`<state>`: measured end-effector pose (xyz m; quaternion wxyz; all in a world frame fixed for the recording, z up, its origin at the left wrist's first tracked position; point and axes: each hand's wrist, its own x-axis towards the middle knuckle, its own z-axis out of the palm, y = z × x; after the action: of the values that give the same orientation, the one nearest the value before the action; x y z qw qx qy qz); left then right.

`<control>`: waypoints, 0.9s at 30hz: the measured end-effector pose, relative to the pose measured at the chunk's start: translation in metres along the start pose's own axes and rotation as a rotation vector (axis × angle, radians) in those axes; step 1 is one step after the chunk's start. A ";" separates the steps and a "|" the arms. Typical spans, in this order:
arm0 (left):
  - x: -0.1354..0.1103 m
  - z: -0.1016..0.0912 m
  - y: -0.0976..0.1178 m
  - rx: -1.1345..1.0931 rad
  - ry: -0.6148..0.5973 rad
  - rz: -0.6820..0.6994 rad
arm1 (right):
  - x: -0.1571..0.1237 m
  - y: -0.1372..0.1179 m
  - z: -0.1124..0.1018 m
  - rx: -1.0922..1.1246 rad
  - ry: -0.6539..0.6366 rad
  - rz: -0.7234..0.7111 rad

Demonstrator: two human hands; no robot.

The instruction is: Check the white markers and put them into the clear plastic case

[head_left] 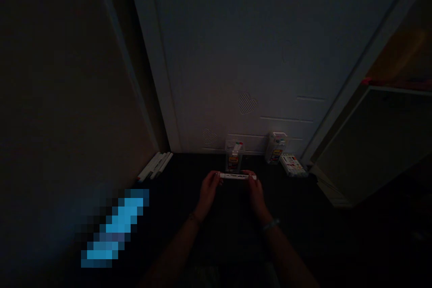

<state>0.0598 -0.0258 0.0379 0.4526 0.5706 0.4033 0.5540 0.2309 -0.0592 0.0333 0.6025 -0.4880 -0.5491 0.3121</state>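
Note:
A white marker [235, 176] lies level between my two hands, just above the dark table. The fingers of my left hand [211, 186] are closed on its left end. At its right end my right hand [255, 187] grips it as well. Just behind the marker stands a clear plastic case [233, 162] with a few markers in it, their end caps red and green. Dark print runs along the marker's barrel, too small to read.
Several white markers [155, 165] lie at the table's left edge. A second clear case [276, 148] stands at the back right beside a flat pack [293, 165]. A pixelated bright blue shape [116, 227] is at lower left. A pale panel with hearts [248, 103] rises behind.

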 end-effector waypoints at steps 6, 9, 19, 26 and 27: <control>0.006 -0.006 -0.003 -0.107 0.228 -0.016 | -0.004 0.003 0.003 -0.214 -0.085 -0.076; 0.006 -0.008 -0.001 -0.164 0.263 -0.017 | -0.010 0.003 0.010 -0.401 -0.254 -0.214; -0.007 -0.002 0.011 0.028 -0.072 0.183 | -0.009 0.012 0.012 -0.581 -0.332 -0.258; -0.018 0.008 0.012 0.230 -0.223 0.330 | -0.010 0.021 0.011 -0.497 -0.354 -0.252; -0.019 0.009 0.010 0.239 -0.232 0.341 | -0.010 0.022 0.011 -0.489 -0.358 -0.256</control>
<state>0.0671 -0.0474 0.0431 0.3250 0.7400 0.3091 0.5012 0.2221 -0.0582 0.0082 0.3959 -0.4824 -0.7618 0.1736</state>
